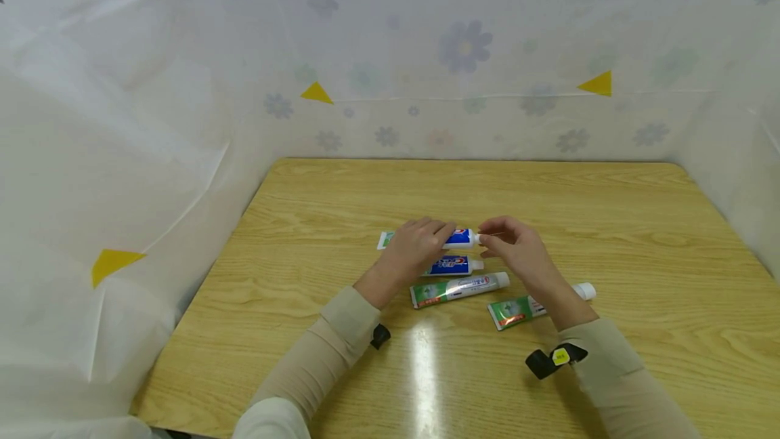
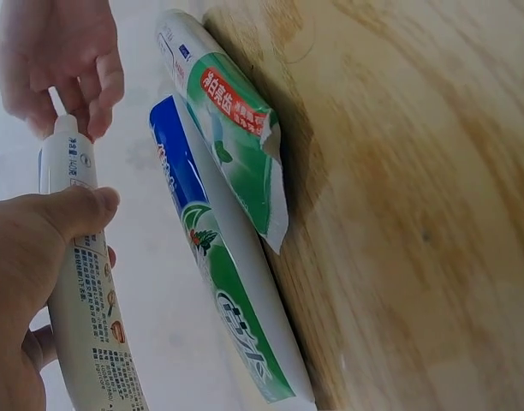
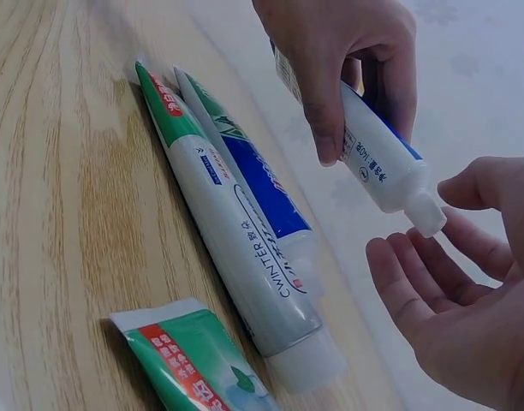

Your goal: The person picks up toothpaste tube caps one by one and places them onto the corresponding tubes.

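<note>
My left hand grips a blue, white and green toothpaste tube round its middle, its narrow white tip toward the right. Beside that tip is my right hand, fingers loosely spread, thumb and fingertips close around it without pinching. Just nearer on the table lies a second blue and green toothpaste tube. Next to it is a silver and green toothpaste tube with a white cap. Another green and white toothpaste tube lies beneath my right forearm, which hides part of it.
The wooden table has its far edge against a flower-printed plastic sheet. Plain white sheeting hangs at the left. Yellow triangular markers are stuck on the sheets. Black camera mounts sit at both wrists.
</note>
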The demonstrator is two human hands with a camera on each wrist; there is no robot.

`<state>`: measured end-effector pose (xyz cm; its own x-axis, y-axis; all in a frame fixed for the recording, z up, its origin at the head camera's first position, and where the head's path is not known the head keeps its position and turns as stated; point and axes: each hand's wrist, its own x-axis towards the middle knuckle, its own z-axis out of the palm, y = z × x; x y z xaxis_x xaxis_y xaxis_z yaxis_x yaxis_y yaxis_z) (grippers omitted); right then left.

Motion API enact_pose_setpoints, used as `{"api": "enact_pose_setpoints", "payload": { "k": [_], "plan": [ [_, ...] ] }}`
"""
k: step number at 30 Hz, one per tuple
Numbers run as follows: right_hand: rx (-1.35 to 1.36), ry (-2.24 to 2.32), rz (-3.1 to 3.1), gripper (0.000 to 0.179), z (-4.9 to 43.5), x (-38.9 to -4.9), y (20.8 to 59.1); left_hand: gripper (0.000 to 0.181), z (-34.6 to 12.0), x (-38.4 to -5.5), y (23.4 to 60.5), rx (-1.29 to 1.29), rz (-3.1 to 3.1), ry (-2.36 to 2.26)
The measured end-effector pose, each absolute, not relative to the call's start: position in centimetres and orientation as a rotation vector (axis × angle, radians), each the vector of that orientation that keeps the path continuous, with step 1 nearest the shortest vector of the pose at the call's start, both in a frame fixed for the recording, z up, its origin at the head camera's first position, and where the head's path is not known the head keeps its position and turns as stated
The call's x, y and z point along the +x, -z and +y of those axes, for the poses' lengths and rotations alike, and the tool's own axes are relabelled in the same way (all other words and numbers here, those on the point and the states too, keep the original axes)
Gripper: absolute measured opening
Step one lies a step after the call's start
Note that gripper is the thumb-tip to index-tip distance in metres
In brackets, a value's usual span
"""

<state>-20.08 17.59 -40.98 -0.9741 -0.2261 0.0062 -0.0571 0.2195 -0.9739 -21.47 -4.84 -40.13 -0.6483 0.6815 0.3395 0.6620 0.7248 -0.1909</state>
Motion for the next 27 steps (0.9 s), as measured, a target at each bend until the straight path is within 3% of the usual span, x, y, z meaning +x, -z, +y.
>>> {"api": "enact_pose_setpoints", "payload": {
  "k": [8,18,27],
  "plan": [
    [-0.338,1.907,2.342,0.031,17.57,-19.9,40.97,0.043,-4.83,-21.39,40.06,-1.034,-2.543,-0.076],
    [-0.3,1.924,2.314,0.043,17.9,-20.2,41.33,0.045,-4.69,-21.49,40.14,-1.023,-2.555,-0.078],
    [-0.347,1.83,2.403,0.035,18.14,-19.96,40.98,0.041,-4.44,-21.61,40.07,-1.048,-2.551,-0.074]
  ]
}}
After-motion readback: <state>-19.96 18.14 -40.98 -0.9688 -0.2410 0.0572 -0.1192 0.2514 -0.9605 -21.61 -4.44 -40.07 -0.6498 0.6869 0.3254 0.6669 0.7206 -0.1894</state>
